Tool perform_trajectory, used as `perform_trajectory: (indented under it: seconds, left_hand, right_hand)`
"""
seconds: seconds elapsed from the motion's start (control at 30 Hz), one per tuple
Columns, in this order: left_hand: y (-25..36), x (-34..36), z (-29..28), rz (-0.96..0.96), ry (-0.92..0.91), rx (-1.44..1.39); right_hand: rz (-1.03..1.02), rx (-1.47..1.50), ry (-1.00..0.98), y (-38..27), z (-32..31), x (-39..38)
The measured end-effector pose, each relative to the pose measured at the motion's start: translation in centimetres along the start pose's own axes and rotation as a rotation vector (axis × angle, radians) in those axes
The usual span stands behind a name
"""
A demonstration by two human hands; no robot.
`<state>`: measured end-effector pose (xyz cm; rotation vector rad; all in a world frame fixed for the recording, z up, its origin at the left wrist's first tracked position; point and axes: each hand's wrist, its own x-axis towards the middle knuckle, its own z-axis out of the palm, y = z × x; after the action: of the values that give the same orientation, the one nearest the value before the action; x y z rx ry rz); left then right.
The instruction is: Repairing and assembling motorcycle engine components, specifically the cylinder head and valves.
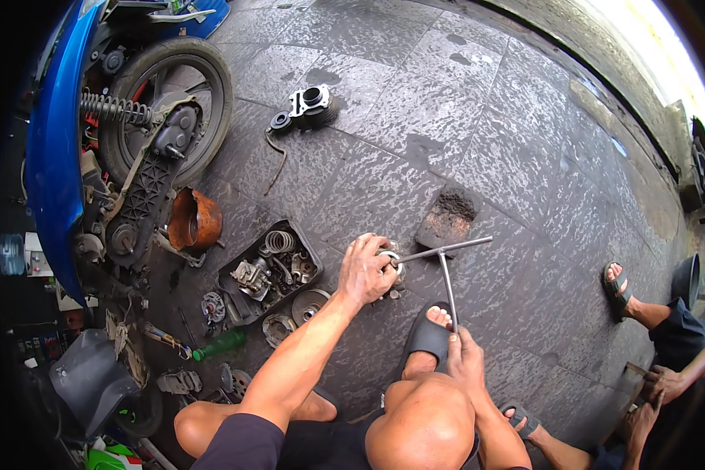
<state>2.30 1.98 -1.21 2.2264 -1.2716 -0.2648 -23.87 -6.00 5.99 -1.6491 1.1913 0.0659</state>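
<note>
My left hand (366,270) is closed around a small round metal part (399,270), holding it low over the floor beside the black tray. My right hand (466,359), next to my right knee, grips the stem of a T-handle wrench (447,282) near its end. One tip of the wrench's crossbar meets the round part at my left fingers. Whether that tip goes inside the part, I cannot tell. Just beyond the crossbar lies a dark block with a rough, crumbly hollow (453,211).
Engine parts fill a black tray (317,270). Around it lie metal discs (309,304), a green bottle (221,343) and a rusty pot (196,221). A partly dismantled blue scooter (55,157) stands left. Farther off sits an engine cylinder (312,108). Another person's hands (666,385) are at right.
</note>
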Motion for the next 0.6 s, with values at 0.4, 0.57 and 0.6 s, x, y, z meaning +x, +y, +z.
perform_trajectory:
  seconds: [0.4,0.57,0.6]
  left_hand:
    - [0.0,0.0,-0.1,-0.008,-0.026,-0.026]
    - [-0.1,0.1,0.0,-0.001,-0.017,0.006]
    - [0.0,-0.1,0.0,-0.013,-0.022,-0.001]
  right_hand:
    - [0.186,0.201,0.041,0.8,0.4,0.2]
    - [-0.109,0.002,0.025,1.1,0.5,0.4]
    - [0.013,0.119,0.015,1.3,0.5,0.2]
